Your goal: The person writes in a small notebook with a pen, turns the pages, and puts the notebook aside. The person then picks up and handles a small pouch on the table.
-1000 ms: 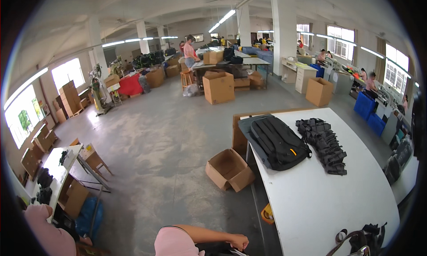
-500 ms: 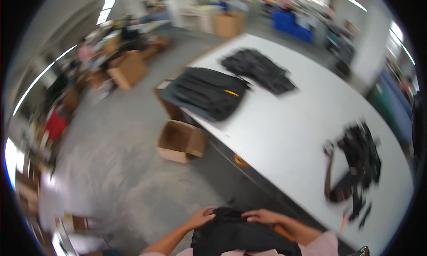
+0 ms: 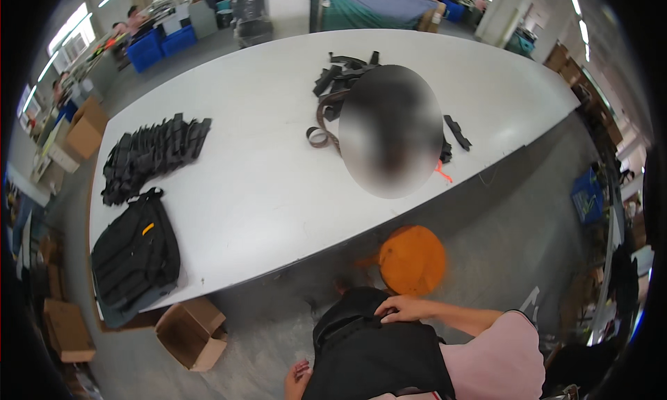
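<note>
A black backpack [image 3: 379, 355] rests against my front at the lower middle, its upper part folded over in dark layers. My right hand [image 3: 403, 307] grips the fabric near its top edge, with thumb and fingers bent together. Beside the backpack's left side is my left hand [image 3: 299, 379], fingers loosely bent and apart, with nothing visible in them. On the table's near left corner lies another black backpack [image 3: 139, 250] with a small yellow tab.
The white table [image 3: 257, 198] spans the view. It carries a row of black strap pieces [image 3: 149, 153], more black straps [image 3: 333, 77] and an orange cord [image 3: 443, 170]; a blurred oval hides part. An orange round stool [image 3: 413, 261] and open cardboard box [image 3: 191, 334] stand on the floor.
My view has swung to the right, bringing the orange stool into sight. My left hand has left the backpack's top and dropped to its left side; my right hand stays at the top.
</note>
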Tool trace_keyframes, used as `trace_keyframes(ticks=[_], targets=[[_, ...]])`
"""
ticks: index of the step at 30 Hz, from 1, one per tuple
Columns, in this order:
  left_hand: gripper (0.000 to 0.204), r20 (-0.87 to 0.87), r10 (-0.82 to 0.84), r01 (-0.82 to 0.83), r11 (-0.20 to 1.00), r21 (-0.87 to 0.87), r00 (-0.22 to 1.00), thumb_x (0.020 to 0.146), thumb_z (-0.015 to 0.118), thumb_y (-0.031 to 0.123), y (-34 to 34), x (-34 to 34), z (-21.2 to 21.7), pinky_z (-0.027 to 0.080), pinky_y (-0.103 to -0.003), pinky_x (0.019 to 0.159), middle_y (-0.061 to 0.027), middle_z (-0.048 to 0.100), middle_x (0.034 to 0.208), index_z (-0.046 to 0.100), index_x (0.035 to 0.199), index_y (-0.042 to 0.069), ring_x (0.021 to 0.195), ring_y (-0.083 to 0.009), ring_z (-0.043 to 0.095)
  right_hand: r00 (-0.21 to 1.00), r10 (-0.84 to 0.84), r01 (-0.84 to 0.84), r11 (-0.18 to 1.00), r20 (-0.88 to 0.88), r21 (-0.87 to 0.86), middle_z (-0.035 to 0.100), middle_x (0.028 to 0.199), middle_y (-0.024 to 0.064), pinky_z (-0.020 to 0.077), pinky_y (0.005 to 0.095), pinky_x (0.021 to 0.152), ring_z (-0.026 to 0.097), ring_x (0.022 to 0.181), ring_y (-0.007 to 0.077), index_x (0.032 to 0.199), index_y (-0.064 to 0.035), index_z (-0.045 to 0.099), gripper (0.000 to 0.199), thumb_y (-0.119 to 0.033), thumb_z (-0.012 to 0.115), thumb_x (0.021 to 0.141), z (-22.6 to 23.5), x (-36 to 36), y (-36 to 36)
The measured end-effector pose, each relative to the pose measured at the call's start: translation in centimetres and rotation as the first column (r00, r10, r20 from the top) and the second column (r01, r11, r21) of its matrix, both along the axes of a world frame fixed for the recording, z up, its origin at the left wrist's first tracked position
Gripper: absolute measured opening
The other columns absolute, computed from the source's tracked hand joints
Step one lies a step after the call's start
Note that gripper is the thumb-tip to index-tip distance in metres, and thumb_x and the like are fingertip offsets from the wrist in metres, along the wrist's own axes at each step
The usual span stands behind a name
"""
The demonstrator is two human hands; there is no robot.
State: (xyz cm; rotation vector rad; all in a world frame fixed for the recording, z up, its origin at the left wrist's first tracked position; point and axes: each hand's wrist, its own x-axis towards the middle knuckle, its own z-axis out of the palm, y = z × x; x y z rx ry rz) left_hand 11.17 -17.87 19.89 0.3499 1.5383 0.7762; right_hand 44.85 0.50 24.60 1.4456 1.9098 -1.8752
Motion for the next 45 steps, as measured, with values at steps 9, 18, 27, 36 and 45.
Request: trace_keyframes(ticks=[9,18,27,36,45], targets=[[0.037,-0.158,-0.335,0.352,0.931,0.097,0.929,0.088,0.060,0.013,17.9,3.9,1.9,0.044,-0.029,0.090,-0.0129,0.059,0.115,0.050,0.121,-0.001,0.104,-0.0181,0.057,0.624,-0.747,0.686,0.383,-0.229,0.618,0.055,0.115,0.0170,0.0407,0.0379,0.093,0.052,0.107,0.0295,0.117,-0.0002,0.052,0.048,-0.023,0.068,0.078,-0.9,10.3,17.3],[0.037,-0.335,-0.451,0.527,0.830,0.184,0.827,0.088,0.059,0.011,33.0,10.9,4.6,0.046,-0.029,0.087,-0.0132,0.061,0.113,0.051,0.122,0.001,0.101,-0.0180,0.059,0.650,-0.746,0.446,0.530,0.147,0.721,0.057,0.115,0.0180,0.0440,0.0434,0.088,0.055,0.104,0.0335,0.123,-0.0012,0.047,0.057,-0.023,0.065,0.074,0.9,11.7,39.9],[0.038,-0.342,-0.407,0.476,0.867,0.145,0.847,0.089,0.057,0.012,37.4,12.0,4.0,0.047,-0.030,0.088,-0.0140,0.060,0.115,0.049,0.124,0.001,0.103,-0.0192,0.059,0.816,-0.554,0.481,0.494,-0.164,0.724,0.061,0.107,0.0172,0.0464,0.0398,0.085,0.058,0.097,0.0355,0.108,-0.0006,0.059,0.042,-0.005,0.053,0.067,3.5,7.4,41.0],[0.038,-0.453,-0.221,0.338,0.920,0.196,0.864,0.088,0.057,0.013,35.0,9.0,5.0,0.047,-0.031,0.088,-0.0131,0.060,0.116,0.049,0.124,0.001,0.104,-0.0201,0.059,0.952,-0.241,0.295,0.570,-0.187,0.767,0.062,0.100,0.0144,0.0476,0.0437,0.077,0.060,0.090,0.0345,0.104,-0.0046,0.058,0.035,-0.004,0.053,0.069,0.7,-9.3,46.8],[0.038,-0.489,0.368,-0.411,0.911,0.020,0.791,0.086,0.061,0.015,15.1,3.2,0.0,0.048,-0.031,0.084,-0.0125,0.061,0.107,0.052,0.122,0.004,0.099,-0.0201,0.059,0.965,-0.235,0.035,0.549,0.115,0.835,0.060,0.107,0.0149,0.0473,0.0454,0.081,0.059,0.096,0.0354,0.110,-0.0041,0.054,0.038,-0.007,0.054,0.073,1.3,-17.4,51.2]])
